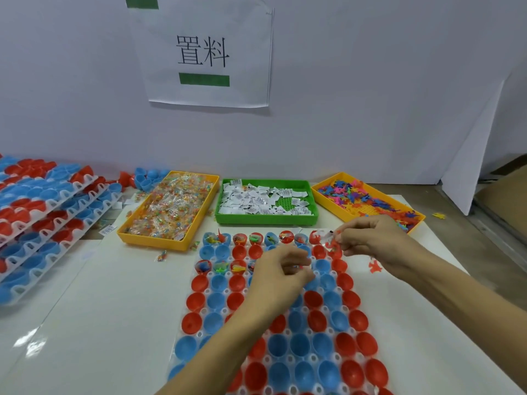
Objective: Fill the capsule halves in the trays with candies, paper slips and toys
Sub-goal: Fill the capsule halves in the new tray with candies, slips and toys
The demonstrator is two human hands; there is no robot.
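White desk, grey wall, paper sign upper centre.
Right hand grip pinches red toy; left hand grip curled, contents unclear.

One head-worn camera looks forward and down, close over the capsule tray.

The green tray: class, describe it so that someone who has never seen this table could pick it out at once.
Look below the paper sign on the back wall, where three shallow trays stand in a row on the table. The green tray is the middle one, between two yellow trays. It alone is green and holds white printed paper slips, not wrapped candies or coloured toys.
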